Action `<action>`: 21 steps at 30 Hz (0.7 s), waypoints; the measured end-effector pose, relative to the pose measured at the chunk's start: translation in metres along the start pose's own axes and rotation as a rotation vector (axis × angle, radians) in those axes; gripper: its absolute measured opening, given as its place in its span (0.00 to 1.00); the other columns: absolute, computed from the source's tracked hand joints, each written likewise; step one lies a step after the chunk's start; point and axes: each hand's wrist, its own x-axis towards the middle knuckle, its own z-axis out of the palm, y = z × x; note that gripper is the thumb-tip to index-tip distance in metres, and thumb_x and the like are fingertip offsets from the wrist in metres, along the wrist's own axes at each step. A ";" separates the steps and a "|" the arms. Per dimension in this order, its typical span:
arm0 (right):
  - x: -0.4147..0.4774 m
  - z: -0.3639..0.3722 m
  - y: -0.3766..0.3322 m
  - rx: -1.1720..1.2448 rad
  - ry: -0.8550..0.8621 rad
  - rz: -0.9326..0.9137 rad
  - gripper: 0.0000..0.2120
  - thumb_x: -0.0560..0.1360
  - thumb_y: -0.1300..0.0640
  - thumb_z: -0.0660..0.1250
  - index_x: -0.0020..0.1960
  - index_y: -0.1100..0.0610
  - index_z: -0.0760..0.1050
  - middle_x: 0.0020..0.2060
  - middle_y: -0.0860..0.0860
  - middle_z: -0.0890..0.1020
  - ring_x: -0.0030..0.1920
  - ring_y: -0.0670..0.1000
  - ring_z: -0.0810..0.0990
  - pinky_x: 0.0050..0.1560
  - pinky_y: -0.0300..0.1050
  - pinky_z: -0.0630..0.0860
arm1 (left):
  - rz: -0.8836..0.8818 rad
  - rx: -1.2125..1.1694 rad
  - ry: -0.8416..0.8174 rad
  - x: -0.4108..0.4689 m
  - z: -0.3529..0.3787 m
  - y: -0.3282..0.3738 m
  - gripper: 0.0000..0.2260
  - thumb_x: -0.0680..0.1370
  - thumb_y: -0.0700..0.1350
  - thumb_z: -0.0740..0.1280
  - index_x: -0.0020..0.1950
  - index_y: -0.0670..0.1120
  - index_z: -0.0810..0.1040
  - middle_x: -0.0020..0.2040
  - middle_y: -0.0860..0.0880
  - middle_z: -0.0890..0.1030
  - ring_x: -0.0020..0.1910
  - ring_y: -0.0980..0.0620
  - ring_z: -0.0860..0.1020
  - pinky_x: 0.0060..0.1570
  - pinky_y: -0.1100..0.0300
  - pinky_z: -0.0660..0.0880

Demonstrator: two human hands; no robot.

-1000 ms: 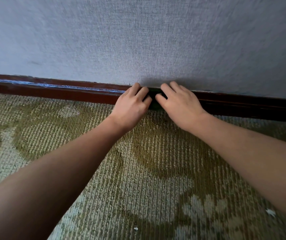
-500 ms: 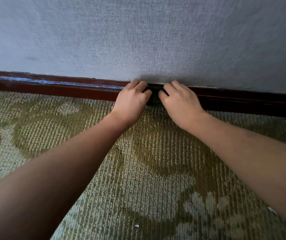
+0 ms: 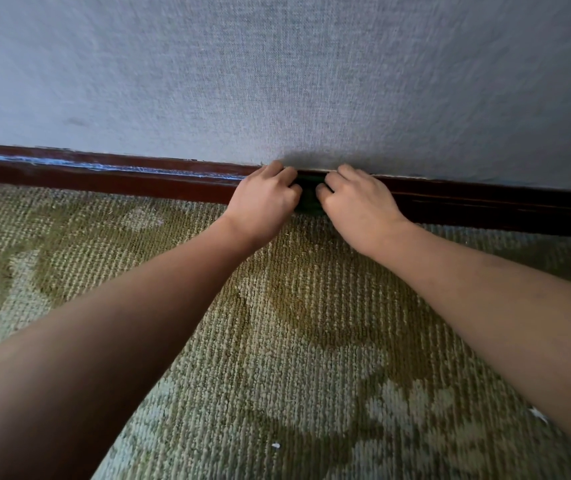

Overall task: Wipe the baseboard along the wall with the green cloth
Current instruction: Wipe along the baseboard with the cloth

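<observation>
Grey woven wall (image 3: 311, 81) rises above the left hand (image 3: 263, 202) and right hand (image 3: 356, 209). Both grip the green cloth (image 3: 308, 195) between them, fingers curled, against the dark reddish baseboard (image 3: 138, 183). Olive patterned carpet (image 3: 294, 341) lies beneath the wrists.

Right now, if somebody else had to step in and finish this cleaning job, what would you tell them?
The left hand has its fingers curled over the dark green cloth and holds it against the dark reddish-brown wooden baseboard.
The right hand grips the same cloth from the other side; only a small patch of cloth shows between the hands.
Done: the stretch right of the hands shows no pale streak, so it is probably wiped.
Left to do: the stretch left of the hands carries a pale dusty streak along its ledge; wipe that way, along the grey textured wall.
</observation>
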 end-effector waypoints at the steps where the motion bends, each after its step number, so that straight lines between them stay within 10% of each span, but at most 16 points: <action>1: 0.000 0.001 0.000 -0.002 0.005 -0.001 0.16 0.77 0.65 0.54 0.64 0.63 0.68 0.59 0.58 0.73 0.61 0.57 0.66 0.59 0.46 0.63 | -0.002 0.004 0.009 0.000 0.001 -0.001 0.04 0.65 0.28 0.68 0.38 0.34 0.79 0.39 0.38 0.78 0.42 0.39 0.77 0.36 0.51 0.75; 11: 0.004 0.005 -0.007 -0.064 0.033 -0.039 0.17 0.77 0.64 0.53 0.66 0.63 0.68 0.59 0.56 0.74 0.61 0.55 0.69 0.62 0.45 0.64 | 0.140 0.047 0.102 -0.012 0.008 -0.017 0.09 0.68 0.33 0.60 0.37 0.34 0.80 0.34 0.40 0.78 0.33 0.43 0.78 0.30 0.56 0.76; 21: 0.007 0.009 -0.015 -0.012 0.033 -0.047 0.18 0.78 0.66 0.53 0.67 0.66 0.64 0.60 0.57 0.70 0.62 0.57 0.64 0.62 0.47 0.61 | 0.072 0.063 0.122 -0.018 0.013 -0.014 0.08 0.59 0.30 0.76 0.35 0.35 0.80 0.32 0.42 0.78 0.32 0.44 0.78 0.26 0.60 0.73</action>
